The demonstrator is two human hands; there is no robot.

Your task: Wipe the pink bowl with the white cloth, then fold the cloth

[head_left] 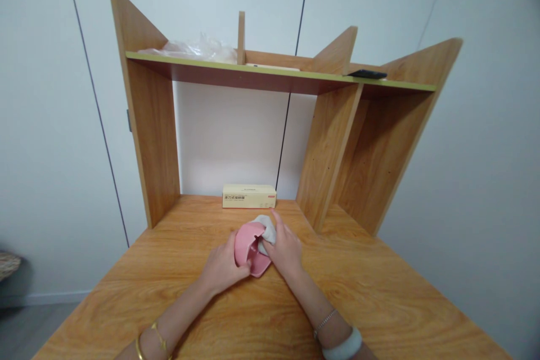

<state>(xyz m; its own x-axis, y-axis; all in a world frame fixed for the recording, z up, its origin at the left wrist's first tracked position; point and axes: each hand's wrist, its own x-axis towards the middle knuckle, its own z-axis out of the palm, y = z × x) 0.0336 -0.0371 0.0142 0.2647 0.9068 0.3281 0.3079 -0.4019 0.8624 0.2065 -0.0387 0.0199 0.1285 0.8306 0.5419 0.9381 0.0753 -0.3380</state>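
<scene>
The left hand (223, 264) has its fingers around a tilted pink bowl (247, 241); the right hand (287, 250) grips a pale cloth (267, 227) at its right rim.

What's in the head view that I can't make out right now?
In the head view:
- Part of the inside of the pink bowl: covered by the pale cloth and right hand.
- Fingertips of the left hand: behind the bowl.
- Small print on the box: too small.
- Rest of the speckled thing: cut off by the left edge.
</scene>
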